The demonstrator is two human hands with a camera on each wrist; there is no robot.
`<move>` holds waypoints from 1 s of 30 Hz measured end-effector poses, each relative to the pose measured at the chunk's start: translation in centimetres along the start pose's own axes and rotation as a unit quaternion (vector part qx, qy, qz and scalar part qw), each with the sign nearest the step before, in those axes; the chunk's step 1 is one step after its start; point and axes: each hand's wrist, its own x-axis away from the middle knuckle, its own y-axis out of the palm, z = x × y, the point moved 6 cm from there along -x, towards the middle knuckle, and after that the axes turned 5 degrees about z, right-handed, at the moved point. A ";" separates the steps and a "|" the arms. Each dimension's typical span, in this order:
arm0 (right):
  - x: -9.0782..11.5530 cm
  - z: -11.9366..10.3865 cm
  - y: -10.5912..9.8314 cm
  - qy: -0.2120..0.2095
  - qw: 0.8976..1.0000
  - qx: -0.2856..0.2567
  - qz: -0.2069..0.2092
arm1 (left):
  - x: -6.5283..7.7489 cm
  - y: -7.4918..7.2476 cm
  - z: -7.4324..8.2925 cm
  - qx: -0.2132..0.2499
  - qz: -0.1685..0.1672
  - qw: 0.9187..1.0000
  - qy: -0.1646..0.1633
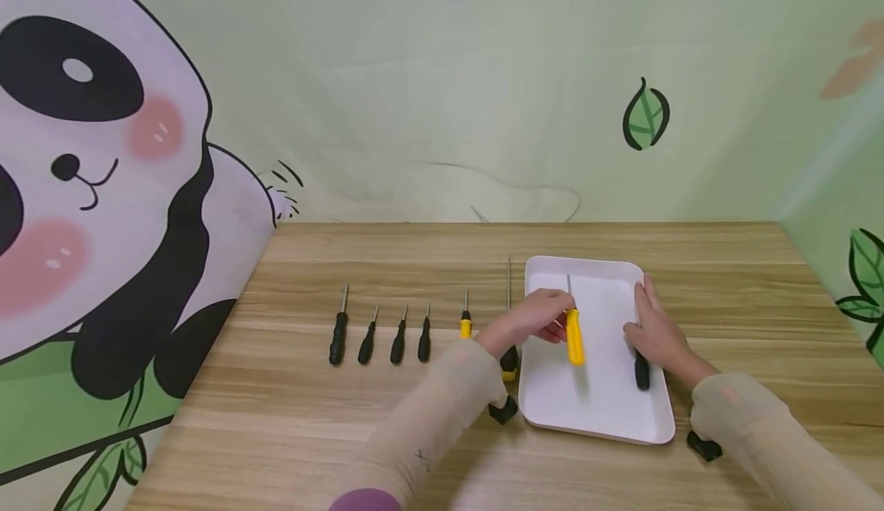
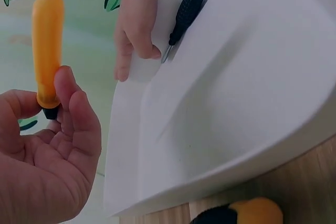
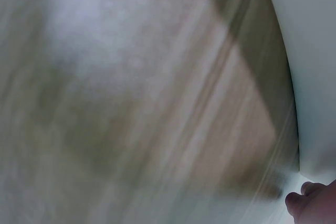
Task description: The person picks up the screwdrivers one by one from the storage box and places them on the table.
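Note:
My left hand (image 1: 530, 316) pinches a screwdriver with a yellow handle (image 1: 575, 340) near the base of that handle, over the white tray (image 1: 587, 407). In the head view its thin shaft points away from me; the left wrist view shows the yellow handle upright above the fingers. My right hand (image 1: 661, 336) grips the tray's right rim, thumb on the inner side and fingers along the outside. Inside the tray, by the right wall, lies a black-handled screwdriver (image 1: 642, 371), its shaft partly hidden by that hand in the head view.
Left of the tray, several screwdrivers lie in a row on the wooden table (image 1: 290, 419): a larger black one (image 1: 338, 336), smaller black ones (image 1: 398, 344), and a yellow-and-black one (image 1: 466, 325) partly behind my left sleeve. A long-shafted screwdriver (image 1: 509, 361) lies beside the tray's left wall.

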 end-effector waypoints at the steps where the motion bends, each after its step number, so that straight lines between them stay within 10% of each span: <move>1: 0.0 0.0 0.0 0.000 1.000 -0.001 0.000 | 0.1 -0.2 0.0 0.000 -0.002 1.000 0.002; 30: 0.1 -0.1 0.1 -0.002 1.000 0.006 -0.003 | 2.0 -5.8 -0.3 -0.005 -0.039 0.998 0.052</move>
